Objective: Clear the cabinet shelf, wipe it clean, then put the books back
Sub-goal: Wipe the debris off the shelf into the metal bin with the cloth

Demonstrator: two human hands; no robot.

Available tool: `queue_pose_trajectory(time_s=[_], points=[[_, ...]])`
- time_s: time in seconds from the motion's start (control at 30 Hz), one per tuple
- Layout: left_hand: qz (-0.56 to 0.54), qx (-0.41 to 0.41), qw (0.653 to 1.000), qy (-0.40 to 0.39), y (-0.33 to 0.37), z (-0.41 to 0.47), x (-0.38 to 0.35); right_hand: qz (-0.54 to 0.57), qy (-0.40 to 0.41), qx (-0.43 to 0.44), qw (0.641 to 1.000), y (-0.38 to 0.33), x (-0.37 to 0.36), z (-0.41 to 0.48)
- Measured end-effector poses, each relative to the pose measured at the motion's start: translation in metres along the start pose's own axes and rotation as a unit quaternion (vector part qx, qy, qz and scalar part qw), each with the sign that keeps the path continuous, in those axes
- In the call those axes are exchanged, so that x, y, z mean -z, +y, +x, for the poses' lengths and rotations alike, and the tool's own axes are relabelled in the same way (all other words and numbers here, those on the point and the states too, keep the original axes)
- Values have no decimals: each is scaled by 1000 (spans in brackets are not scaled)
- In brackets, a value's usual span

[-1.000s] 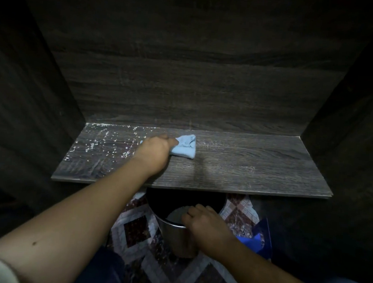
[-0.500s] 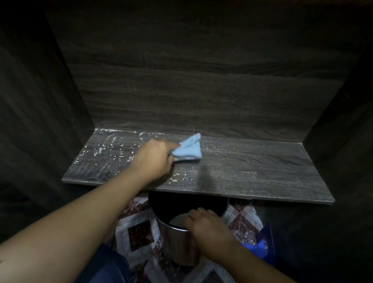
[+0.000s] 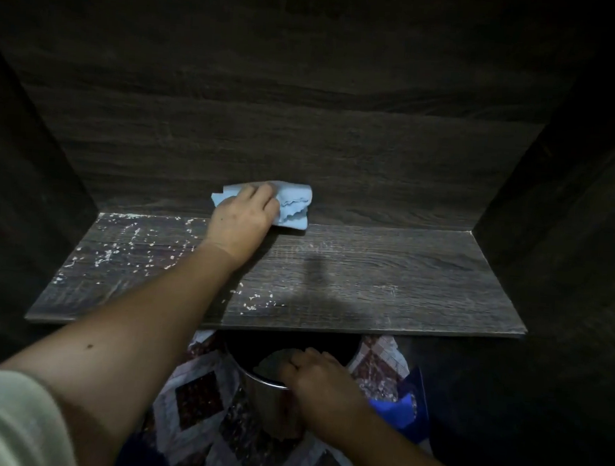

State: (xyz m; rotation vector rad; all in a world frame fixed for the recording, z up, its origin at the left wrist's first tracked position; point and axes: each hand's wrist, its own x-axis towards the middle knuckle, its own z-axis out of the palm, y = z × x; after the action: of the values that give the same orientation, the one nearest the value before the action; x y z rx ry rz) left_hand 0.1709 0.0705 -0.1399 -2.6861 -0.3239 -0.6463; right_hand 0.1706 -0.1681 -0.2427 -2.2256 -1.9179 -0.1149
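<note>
Your left hand has its fingers curled over a bunched blue cloth, pressing it down at the rear edge of the cabinet shelf, where the shelf meets the back panel. Your right hand is below the shelf's front edge, fingers hooked over the rim of a steel pail that stands on the patterned floor. No books are in view.

The right half of the shelf looks mostly wiped. White flecks cover the left half up to the rear left corner, and a small cluster lies near the front edge.

From here, draw the cloth straight forward in one firm stroke, flat against the wood, so the grit rides ahead of it and doesn't scatter sideways. Keep the pail's mouth tucked right under the front edge in line with each stroke, and slide it left as you work toward the left end. Overlap the strokes, and dig the cloth's edge into the rear left corner, where crumbs are likely to lodge.
</note>
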Motion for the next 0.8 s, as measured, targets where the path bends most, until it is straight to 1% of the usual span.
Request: queue_pose_trajectory(time_s=[0.07,0.2,0.3,0.33,0.43,0.5,0.6,0.8], points=[[12,-11,1000,-2,0,1,-6,-2,2,-5,1000,2,-2,-1],[0,-29,997,-66,3,-1,-12,13,-9,-10,1000,4,-1,-1],[-22,8,992,-127,7,-6,-7,13,-16,-16,1000,3,0,-2],[-43,22,990,-132,7,-7,-11,8,-10,-18,1000,3,-1,-2],[-118,66,970,-202,3,-10,-15,1,-2,-21,1000,2,3,-2],[-158,82,959,-222,-2,-9,-16,4,0,-18,1000,1,5,-3],[-186,115,944,-248,-11,-7,-14,5,1,-13,1000,-3,8,-3],[-217,123,933,-260,-15,-24,1,4,-18,21,1000,-6,10,-5]])
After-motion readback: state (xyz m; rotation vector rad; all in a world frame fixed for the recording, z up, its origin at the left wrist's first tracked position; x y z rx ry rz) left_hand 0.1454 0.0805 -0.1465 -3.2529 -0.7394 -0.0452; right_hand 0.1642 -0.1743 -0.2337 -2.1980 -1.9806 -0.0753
